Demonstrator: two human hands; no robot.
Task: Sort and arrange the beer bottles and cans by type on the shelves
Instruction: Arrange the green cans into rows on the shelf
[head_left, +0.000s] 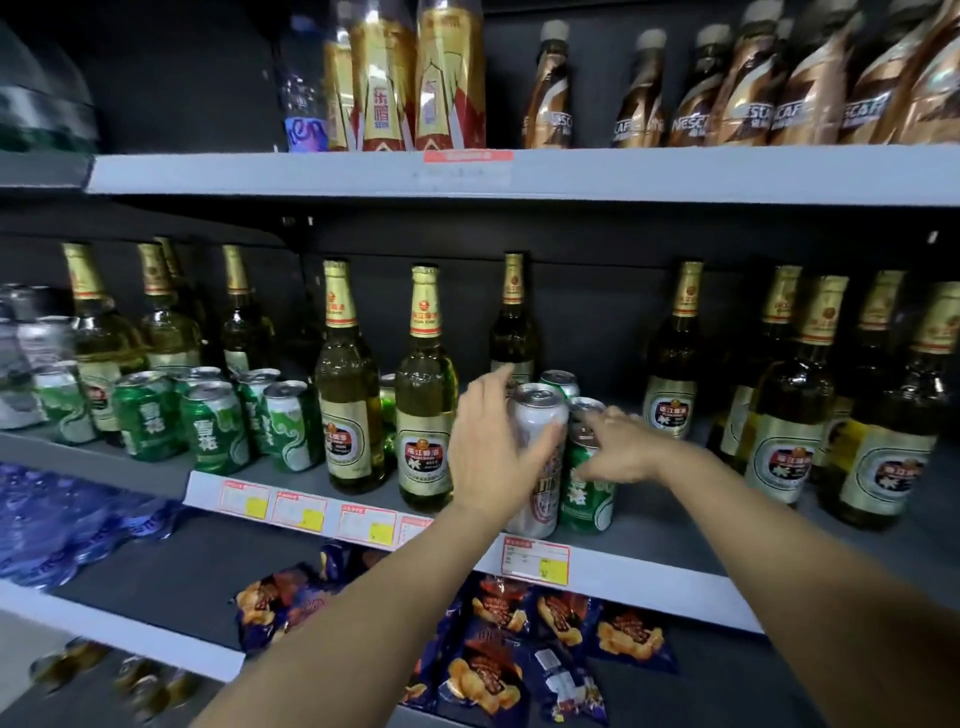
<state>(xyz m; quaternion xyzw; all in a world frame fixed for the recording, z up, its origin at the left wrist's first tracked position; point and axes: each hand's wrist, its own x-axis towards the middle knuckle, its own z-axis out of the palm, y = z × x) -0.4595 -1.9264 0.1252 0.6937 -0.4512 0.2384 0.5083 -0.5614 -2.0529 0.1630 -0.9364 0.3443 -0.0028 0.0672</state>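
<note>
1. Your left hand (493, 441) was on the tall silver can (537, 462), which stood near the front edge of the middle shelf (649, 577), just right of the two front green-glass bottles (427, 395). The thumb crossed the can's face and the fingers (493, 379) ran loosely up behind it, so I judged it a light, half-formed hold, not a firm grip.

2. Your right hand (618, 447) lay over the top of the short green can (587, 483), touching the silver can's right side. Its fingers were fairly straight and pressing or resting, not curled round anything that I could see.

3. More cans stood behind these two; how many I could not tell, because your hands hid them.

4. To do this well, you needed to close the left fingers fully round the silver can before lifting: it looked tall, smooth and likely to tip.

5. The green can seemingly belonged with the green can cluster (208, 415) at the left of the same shelf, so take it low around the body, not by the lid.

6. The risk sat between: the two front bottles stood in the carrying path, and a swinging elbow could have knocked them.

7. The brown bottles (789, 405) to the right were well apart from your hands and needed no attention.
</note>
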